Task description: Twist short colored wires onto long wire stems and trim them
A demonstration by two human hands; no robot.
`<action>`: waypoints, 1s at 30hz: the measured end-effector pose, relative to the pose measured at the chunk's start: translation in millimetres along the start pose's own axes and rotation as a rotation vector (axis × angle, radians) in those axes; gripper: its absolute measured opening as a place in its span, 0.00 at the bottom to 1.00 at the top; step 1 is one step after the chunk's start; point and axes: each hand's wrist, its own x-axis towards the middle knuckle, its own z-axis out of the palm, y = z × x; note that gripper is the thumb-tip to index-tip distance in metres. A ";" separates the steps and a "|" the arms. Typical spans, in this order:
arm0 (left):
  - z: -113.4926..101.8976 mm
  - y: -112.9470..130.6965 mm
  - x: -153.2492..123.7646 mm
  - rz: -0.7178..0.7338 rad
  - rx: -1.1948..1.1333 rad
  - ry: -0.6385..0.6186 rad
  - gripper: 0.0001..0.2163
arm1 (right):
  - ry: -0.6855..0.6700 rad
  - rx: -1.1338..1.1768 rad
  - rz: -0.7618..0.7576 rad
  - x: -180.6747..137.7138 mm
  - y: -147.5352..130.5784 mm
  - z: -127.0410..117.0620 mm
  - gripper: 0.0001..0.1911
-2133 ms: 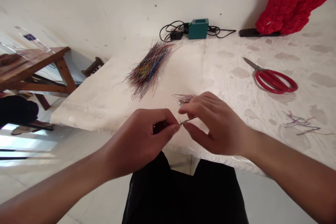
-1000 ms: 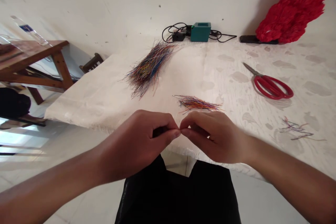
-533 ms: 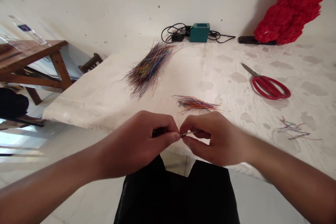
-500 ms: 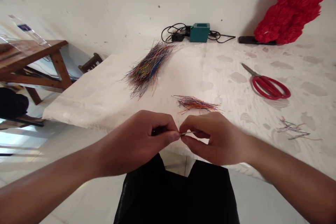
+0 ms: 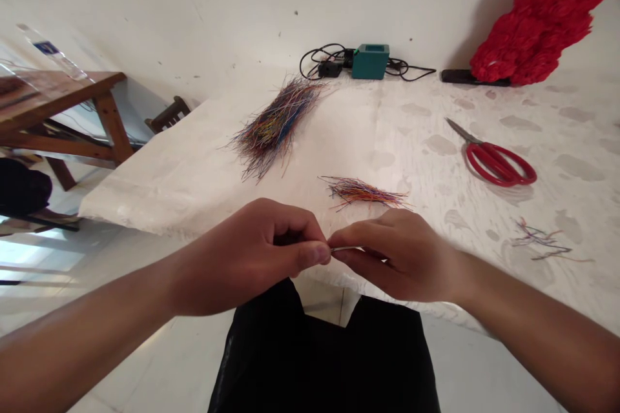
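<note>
My left hand (image 5: 264, 255) pinches the end of a thin wire (image 5: 347, 248) between thumb and forefinger, just in front of the table edge. Close against it, my right hand (image 5: 394, 255) is closed around the same wire, its fingers straighter and the thumb below. The wire's far ends are hidden by the fingers, and its colour looks pale. Just beyond my hands lies a small bundle of short wires (image 5: 365, 193), orange, purple and dark. Farther back on the left is a larger pile of multicoloured wires (image 5: 281, 122).
Red-handled scissors (image 5: 498, 163) lie open-side left on the covered table (image 5: 194, 174). Several wire scraps (image 5: 545, 240) are at the right. A teal box (image 5: 371, 62) with black cables stands by the wall, beside a red ruffled object (image 5: 527, 39). A wooden table (image 5: 106, 119) is at far left.
My right fingers have straightened and drawn closer together along the wire, narrowing the gap between thumb and fingers. My left hand stays pinched, nearly in place.
</note>
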 end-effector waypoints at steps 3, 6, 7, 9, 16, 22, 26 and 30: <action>-0.2 -0.7 -1.1 0.005 0.010 -0.001 0.12 | -0.011 0.027 -0.015 0.8 -1.0 -0.7 0.06; 1.3 -0.8 -1.4 0.017 0.026 0.010 0.12 | 0.008 0.069 -0.034 0.3 -2.0 -0.8 0.05; 2.1 -0.6 -1.3 0.023 0.040 0.025 0.11 | 0.015 0.074 -0.031 -0.1 -2.2 -0.6 0.05; 4.0 0.1 -1.3 0.032 0.075 0.063 0.12 | 0.029 0.054 0.002 -0.9 -2.4 0.2 0.06; 12.4 0.1 -4.7 0.059 0.149 0.178 0.12 | 0.203 -0.084 -0.066 2.1 -0.7 0.7 0.09; 9.4 -3.6 -6.1 0.070 -0.057 0.295 0.11 | 0.501 -0.206 -0.221 2.6 -9.3 -9.7 0.09; 19.8 -10.9 -1.3 0.076 -0.473 0.267 0.11 | 0.229 -0.013 0.026 1.8 -11.1 -1.7 0.02; 45.3 -17.6 6.9 0.124 -0.782 0.232 0.11 | 0.222 0.230 0.290 2.4 -7.8 5.7 0.07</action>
